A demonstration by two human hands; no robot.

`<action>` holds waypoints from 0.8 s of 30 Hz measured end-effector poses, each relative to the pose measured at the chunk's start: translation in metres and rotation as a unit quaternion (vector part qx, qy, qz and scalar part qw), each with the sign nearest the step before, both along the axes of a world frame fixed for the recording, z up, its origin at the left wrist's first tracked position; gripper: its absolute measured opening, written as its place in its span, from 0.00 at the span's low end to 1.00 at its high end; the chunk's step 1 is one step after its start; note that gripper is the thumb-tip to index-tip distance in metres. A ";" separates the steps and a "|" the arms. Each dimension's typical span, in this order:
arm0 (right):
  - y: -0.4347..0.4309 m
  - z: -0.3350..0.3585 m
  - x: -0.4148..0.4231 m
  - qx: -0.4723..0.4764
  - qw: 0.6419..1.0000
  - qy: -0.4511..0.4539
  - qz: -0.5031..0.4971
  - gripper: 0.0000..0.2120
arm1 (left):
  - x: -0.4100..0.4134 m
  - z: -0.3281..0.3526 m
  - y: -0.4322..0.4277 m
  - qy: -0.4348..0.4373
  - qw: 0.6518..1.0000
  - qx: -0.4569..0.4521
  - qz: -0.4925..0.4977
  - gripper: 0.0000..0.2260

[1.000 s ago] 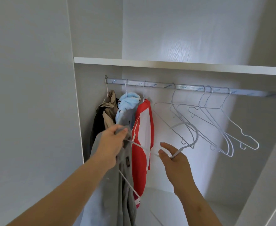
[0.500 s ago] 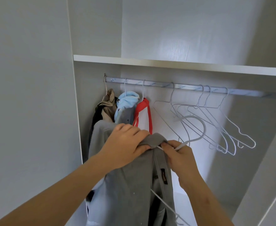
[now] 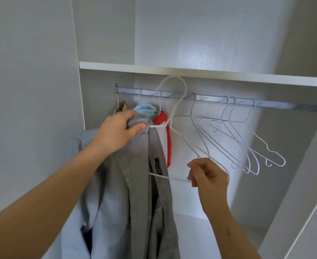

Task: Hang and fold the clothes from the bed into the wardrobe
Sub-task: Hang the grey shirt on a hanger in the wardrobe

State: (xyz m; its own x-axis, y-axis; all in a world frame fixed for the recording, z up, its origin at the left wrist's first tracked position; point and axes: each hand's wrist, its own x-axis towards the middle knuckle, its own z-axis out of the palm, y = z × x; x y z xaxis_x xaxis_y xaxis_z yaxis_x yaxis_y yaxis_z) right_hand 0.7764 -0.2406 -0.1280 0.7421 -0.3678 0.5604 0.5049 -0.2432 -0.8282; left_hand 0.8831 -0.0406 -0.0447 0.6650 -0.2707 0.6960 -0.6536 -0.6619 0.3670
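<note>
A grey shirt [image 3: 135,193] hangs down from my left hand [image 3: 119,130], which grips its bunched collar just below the wardrobe rail [image 3: 210,98]. A white wire hanger [image 3: 180,113] is partly inside the shirt, its hook raised in front of the rail and not resting on it. My right hand [image 3: 208,176] pinches the hanger's lower right end, out to the right of the shirt. On the rail's left end hang a khaki garment [image 3: 122,107], a light blue garment [image 3: 144,109] and a red and white garment [image 3: 165,139].
Several empty wire hangers [image 3: 243,139] hang on the rail to the right. A white shelf [image 3: 228,75] runs just above the rail. The wardrobe's left wall [image 3: 32,109] is close beside my left arm, and a door edge [image 3: 303,202] stands at the right.
My left hand has lifted the shirt collar up toward the rail. My right hand has left the collar and slid down and right along the hanger. The hanger's hook now stands higher.
</note>
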 end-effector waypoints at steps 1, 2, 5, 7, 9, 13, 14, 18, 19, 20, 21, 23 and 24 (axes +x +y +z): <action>0.000 -0.002 0.002 -0.011 0.999 0.034 0.037 0.12 | 0.001 0.005 0.004 -0.005 1.000 -0.014 0.009 0.11; 0.001 -0.005 0.004 -0.028 0.995 0.072 0.067 0.13 | 0.002 0.009 0.008 -0.005 1.000 -0.027 0.012 0.11; 0.007 -0.019 0.017 -0.063 0.976 0.199 0.057 0.10 | 0.001 0.019 0.016 0.013 0.998 -0.067 -0.006 0.07; 0.012 -0.029 0.025 -0.024 0.960 0.276 0.029 0.06 | -0.004 0.024 0.019 0.019 0.995 -0.092 -0.027 0.04; 0.017 -0.040 0.032 0.012 0.942 0.324 0.082 0.14 | -0.008 0.028 0.022 0.019 0.993 -0.110 -0.041 0.05; 0.033 -0.050 0.041 -0.092 0.899 0.387 0.183 0.05 | -0.013 0.033 0.031 0.023 0.988 -0.142 -0.052 0.05; 0.036 -0.052 0.043 -0.121 0.891 0.398 0.182 0.05 | -0.014 0.033 0.034 0.028 0.986 -0.154 -0.059 0.05; 0.049 -0.067 0.050 -0.202 0.860 0.437 0.168 0.06 | -0.018 0.035 0.044 0.028 0.981 -0.181 -0.072 0.04; 0.051 -0.072 0.051 -0.206 0.856 0.444 0.166 0.06 | -0.019 0.035 0.046 0.027 0.980 -0.181 -0.071 0.04; 0.053 -0.075 0.051 -0.210 0.852 0.453 0.160 0.07 | -0.020 0.035 0.049 0.027 0.980 -0.183 -0.071 0.04; 0.056 -0.077 0.051 -0.216 0.849 0.457 0.153 0.07 | -0.020 0.035 0.051 0.027 0.980 -0.185 -0.072 0.04; 0.056 -0.082 0.053 -0.208 0.854 0.447 0.169 0.08 | -0.022 0.035 0.056 0.028 0.978 -0.194 -0.075 0.05; 0.056 -0.085 0.053 -0.191 0.855 0.442 0.194 0.11 | -0.023 0.034 0.058 0.030 0.977 -0.197 -0.076 0.05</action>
State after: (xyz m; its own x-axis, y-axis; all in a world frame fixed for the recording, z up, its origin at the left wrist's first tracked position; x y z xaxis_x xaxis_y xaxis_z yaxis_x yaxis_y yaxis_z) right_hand 0.8294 -0.1842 -0.2133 0.9622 0.0865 -0.2582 -0.1732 -0.5370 -0.8256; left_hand 0.8601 0.0177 -0.0103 0.6809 -0.0879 0.7271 -0.7028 -0.3578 0.6149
